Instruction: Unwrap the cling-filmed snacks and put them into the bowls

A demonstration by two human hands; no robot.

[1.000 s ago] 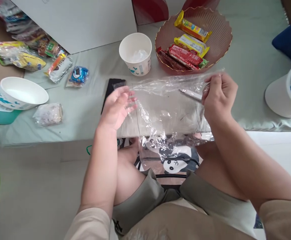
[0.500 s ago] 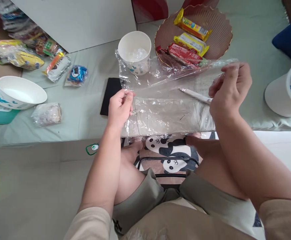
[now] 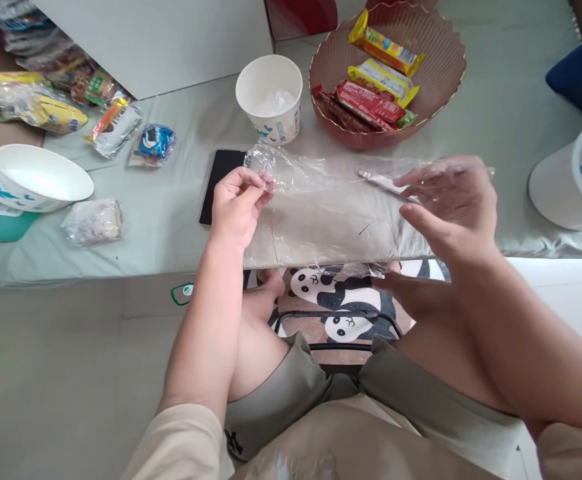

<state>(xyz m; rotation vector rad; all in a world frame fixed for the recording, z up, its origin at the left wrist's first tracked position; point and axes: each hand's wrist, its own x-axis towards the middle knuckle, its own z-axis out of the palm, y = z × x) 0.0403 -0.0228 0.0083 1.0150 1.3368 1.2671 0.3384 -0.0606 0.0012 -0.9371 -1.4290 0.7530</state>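
Note:
A clear plastic bag [image 3: 331, 213] lies spread over the near edge of the pale green table [image 3: 171, 220]. My left hand [image 3: 238, 203] pinches the bag's upper left corner. My right hand [image 3: 451, 203] hovers over the bag's right side with its fingers spread, holding nothing. A thin white strip [image 3: 383, 183] lies under the plastic by my right fingers.
A black phone [image 3: 221, 183] lies left of the bag. Behind it stand a white paper cup [image 3: 271, 100] and a brown ribbed bowl [image 3: 441, 80] of snack bars. White bowls [image 3: 35, 177] and snack packets [image 3: 153, 143] lie to the left, another white bowl [image 3: 581, 180] to the right.
The bag has come down from being held up and now lies flatter on the table. My right hand has let go of it and opened. My left hand keeps its pinch.

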